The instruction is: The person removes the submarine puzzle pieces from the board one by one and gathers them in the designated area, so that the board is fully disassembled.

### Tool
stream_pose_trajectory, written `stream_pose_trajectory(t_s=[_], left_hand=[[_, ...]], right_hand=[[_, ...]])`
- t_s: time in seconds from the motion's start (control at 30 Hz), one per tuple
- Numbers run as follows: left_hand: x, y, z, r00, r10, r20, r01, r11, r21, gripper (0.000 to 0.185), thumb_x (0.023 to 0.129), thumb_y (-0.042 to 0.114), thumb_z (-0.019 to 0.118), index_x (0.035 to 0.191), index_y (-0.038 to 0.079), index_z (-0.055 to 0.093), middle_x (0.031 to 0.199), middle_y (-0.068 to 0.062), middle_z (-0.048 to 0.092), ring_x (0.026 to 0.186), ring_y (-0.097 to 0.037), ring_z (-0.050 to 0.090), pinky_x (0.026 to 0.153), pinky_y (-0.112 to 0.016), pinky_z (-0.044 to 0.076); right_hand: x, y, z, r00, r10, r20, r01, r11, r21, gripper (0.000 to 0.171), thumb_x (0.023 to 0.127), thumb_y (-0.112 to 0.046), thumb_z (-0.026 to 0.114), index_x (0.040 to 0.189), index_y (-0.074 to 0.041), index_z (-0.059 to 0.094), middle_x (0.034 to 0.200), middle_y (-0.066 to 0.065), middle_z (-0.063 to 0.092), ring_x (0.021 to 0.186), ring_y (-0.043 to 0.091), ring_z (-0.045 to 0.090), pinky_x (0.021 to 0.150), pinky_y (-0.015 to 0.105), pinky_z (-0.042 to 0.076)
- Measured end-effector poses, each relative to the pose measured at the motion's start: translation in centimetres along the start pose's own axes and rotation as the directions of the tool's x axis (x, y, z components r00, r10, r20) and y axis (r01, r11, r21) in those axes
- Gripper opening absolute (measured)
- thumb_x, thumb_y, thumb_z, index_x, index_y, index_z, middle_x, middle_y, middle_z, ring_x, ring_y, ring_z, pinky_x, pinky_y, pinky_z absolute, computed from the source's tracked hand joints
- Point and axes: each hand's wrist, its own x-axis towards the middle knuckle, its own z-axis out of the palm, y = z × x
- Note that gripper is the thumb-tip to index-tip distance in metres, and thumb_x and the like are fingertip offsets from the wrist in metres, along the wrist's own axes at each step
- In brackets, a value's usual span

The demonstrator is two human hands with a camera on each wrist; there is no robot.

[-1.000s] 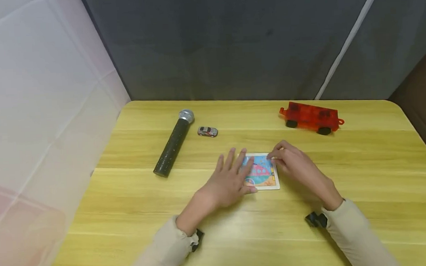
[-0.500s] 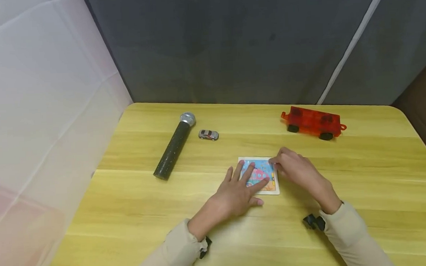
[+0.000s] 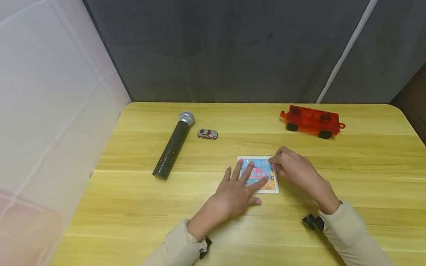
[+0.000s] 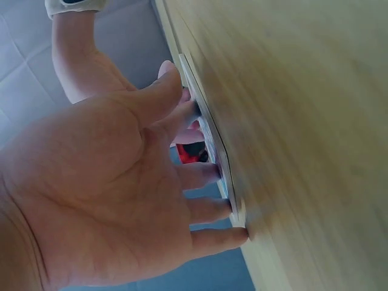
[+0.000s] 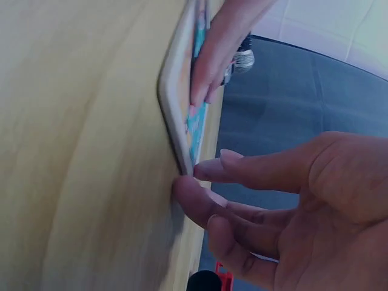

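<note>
A small picture puzzle board (image 3: 262, 171) with a white rim lies flat on the wooden table (image 3: 130, 200). My left hand (image 3: 237, 190) rests on its left half, fingers straight and spread; in the left wrist view the fingertips (image 4: 227, 209) press the board (image 4: 209, 136) down. My right hand (image 3: 292, 167) is at the board's far right corner. In the right wrist view its thumb (image 5: 191, 197) and forefinger (image 5: 212, 170) pinch the edge of the board (image 5: 179, 115). Part of the picture is hidden under the left fingers.
A black microphone (image 3: 173, 146) lies at the left with a tiny silver toy car (image 3: 207, 133) beside its head. A red see-through toy wagon (image 3: 311, 120) stands at the back right. A white sheet walls the left side and a grey curtain the back.
My left hand has slid to the right and a little nearer, so its fingers now lie further onto the board. The right hand has stayed at the board's corner.
</note>
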Motion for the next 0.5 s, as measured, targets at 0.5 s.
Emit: stream_pose_trajectory(t_s=[0.5], left_hand=[[-0.2, 0.2, -0.2, 1.0, -0.008, 0.013, 0.008, 1.0, 0.014, 0.065, 0.114, 0.058, 0.043, 0.174, 0.05, 0.019, 0.186, -0.008, 0.007, 0.172, -0.038, 0.007, 0.135, -0.058, 0.025]], right_hand=[[0.6, 0.3, 1.3, 0.99, -0.007, -0.14, 0.02, 0.996, 0.088, 0.003, 0.101, 0.003, 0.075, 0.103, 0.005, 0.074, 0.098, 0.016, 0.069, 0.085, 0.027, 0.067, 0.075, 0.045, 0.062]])
